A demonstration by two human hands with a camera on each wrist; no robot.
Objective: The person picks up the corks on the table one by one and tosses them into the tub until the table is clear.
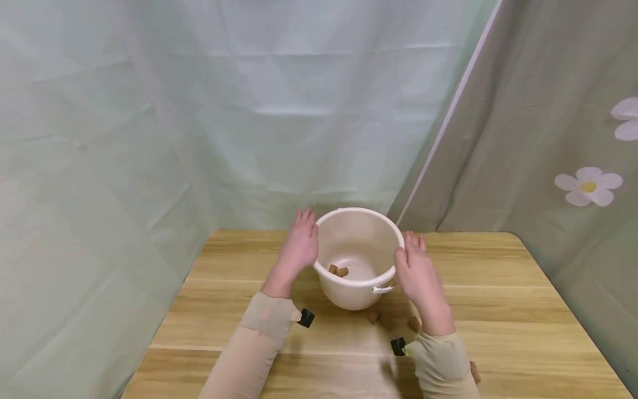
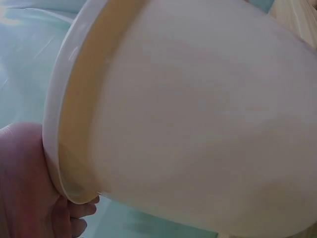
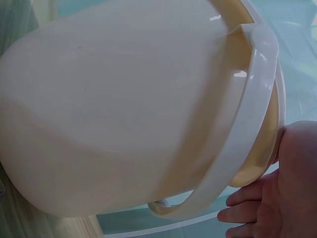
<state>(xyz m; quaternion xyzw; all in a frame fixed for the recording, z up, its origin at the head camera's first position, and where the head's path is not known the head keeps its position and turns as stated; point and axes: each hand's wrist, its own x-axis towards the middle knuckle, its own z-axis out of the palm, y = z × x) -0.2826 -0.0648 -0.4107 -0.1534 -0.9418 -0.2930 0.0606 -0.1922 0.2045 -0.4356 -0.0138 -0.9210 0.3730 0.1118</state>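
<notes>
A white plastic bucket [image 1: 351,296] stands between my two hands, its mouth facing up and its white handle [image 3: 247,114] hanging on the right side. My left hand [image 1: 301,241] holds the rim on the left; its fingertips show beyond the rim in the left wrist view. On the right, my right hand [image 1: 417,274] grips the rim by the handle, with fingers outside and the thumb partly hidden behind the rim. Two small brown cork-like pieces [image 1: 341,272] lie on the bucket's floor. Whether the base touches the table is hard to tell.
More brown cork-like pieces lie on the wooden table [image 1: 518,310], in front of the bucket and near the right forearm; one piece [image 1: 474,372] is partly behind the sleeve. Pale green curtains [image 1: 309,111] hang close behind the table, and a flowered grey curtain [image 1: 538,138] borders the right.
</notes>
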